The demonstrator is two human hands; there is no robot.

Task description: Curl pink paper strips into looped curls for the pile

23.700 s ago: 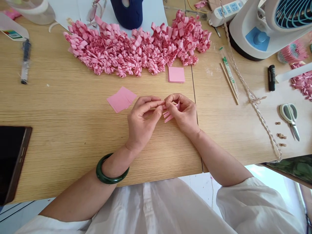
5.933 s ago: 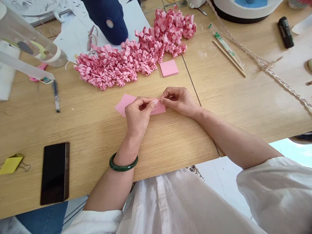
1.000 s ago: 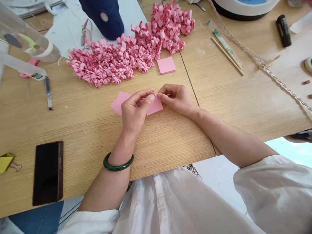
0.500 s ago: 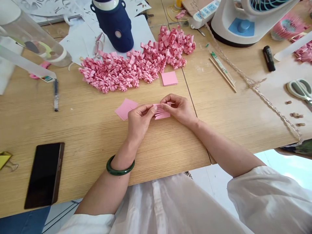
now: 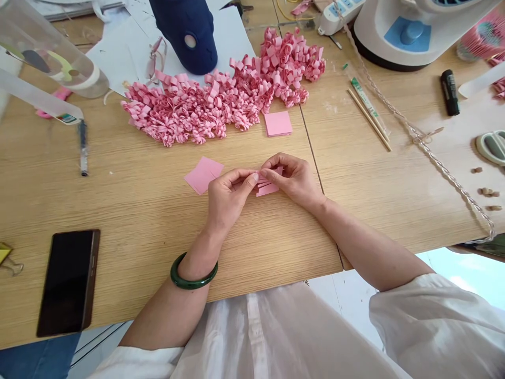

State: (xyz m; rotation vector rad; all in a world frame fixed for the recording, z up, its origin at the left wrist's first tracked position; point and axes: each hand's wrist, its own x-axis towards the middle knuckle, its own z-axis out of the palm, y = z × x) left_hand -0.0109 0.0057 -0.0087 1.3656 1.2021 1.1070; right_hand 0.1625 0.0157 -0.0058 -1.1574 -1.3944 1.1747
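Note:
Between my two hands is a small pink paper piece (image 5: pixel 270 188) cut into narrow strips. My left hand (image 5: pixel 231 197) pinches its left side between thumb and fingers. My right hand (image 5: pixel 294 179) grips the strips from the right, thumb and fingertips together, close to the left fingertips. Left of my left hand lie loose pink paper squares (image 5: pixel 204 175), some overlapping. Beyond my hands sits a small stack of pink paper (image 5: pixel 278 123). Behind it stretches a long heap of curled pink paper flowers (image 5: pixel 221 100).
A dark phone (image 5: pixel 69 281) lies at the front left, and a pen (image 5: pixel 83 148) behind it. A navy bottle (image 5: pixel 189 37) stands at the back on white sheets. To the right are wooden sticks (image 5: pixel 370 120), a braided cord (image 5: pixel 430 152), a black marker (image 5: pixel 450 93) and a white fan base (image 5: pixel 398 37).
The view has shifted slightly. My fingertips have moved a little on the cut paper, and less of its strips shows between my hands. Both hands keep their hold.

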